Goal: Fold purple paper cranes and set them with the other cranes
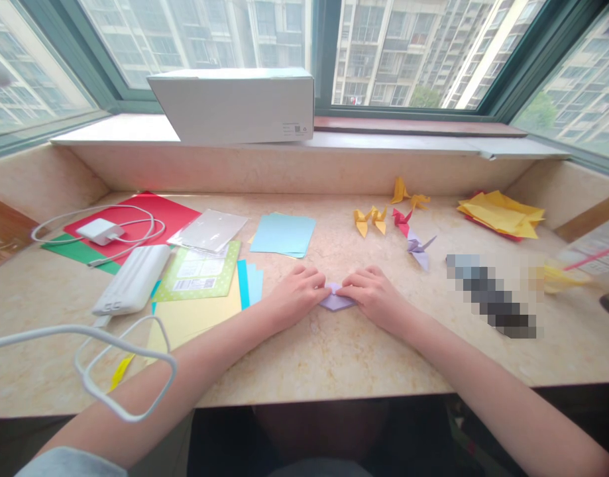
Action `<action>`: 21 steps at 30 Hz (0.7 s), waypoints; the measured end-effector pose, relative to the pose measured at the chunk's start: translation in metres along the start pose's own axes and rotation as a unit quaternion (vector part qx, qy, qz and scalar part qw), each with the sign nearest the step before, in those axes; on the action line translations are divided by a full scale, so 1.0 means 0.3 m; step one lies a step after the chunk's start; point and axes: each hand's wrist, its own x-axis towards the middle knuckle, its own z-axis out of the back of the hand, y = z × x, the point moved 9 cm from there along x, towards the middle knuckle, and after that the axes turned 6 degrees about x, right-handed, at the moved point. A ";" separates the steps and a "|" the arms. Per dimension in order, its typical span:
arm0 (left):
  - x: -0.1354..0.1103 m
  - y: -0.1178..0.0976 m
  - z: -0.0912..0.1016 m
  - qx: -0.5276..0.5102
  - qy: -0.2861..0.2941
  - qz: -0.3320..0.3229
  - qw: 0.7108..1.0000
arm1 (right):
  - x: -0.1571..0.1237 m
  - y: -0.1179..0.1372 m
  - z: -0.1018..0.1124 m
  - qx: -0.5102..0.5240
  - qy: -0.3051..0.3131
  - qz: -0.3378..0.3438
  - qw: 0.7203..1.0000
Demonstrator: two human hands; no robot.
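Note:
A small folded piece of purple origami paper (338,303) lies flat on the stone counter in front of me. From its left side my left hand (299,291) pinches and presses the paper, fingers bent together. On the opposite side, my right hand (371,295) does the same, its fingertips near the top point of the fold. Parts of the paper are hidden under the fingers. Behind the right hand stand finished paper cranes: a purple crane (420,250), a red crane (402,221) and several yellow cranes (362,222). A stack of light blue paper squares (283,234) lies beyond the left hand.
At the left are a white power bank (132,278), a charger (100,231), a looping white cable (125,414), red paper (150,209) and a green packet (197,275). Yellow sheets (503,212) lie at the right, near a plastic cup (597,248). A white box (234,106) stands on the sill.

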 end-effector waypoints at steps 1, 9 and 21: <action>-0.002 -0.007 0.003 0.007 0.003 -0.012 1.000 | -0.002 0.002 0.001 0.002 0.002 0.000 1.000; -0.018 -0.021 0.008 0.017 -0.001 -0.030 0.999 | -0.041 -0.077 0.057 0.013 -0.039 -0.054 0.998; -0.027 -0.008 0.003 -0.003 0.006 -0.002 1.000 | -0.046 -0.021 0.026 -0.081 0.037 0.014 0.996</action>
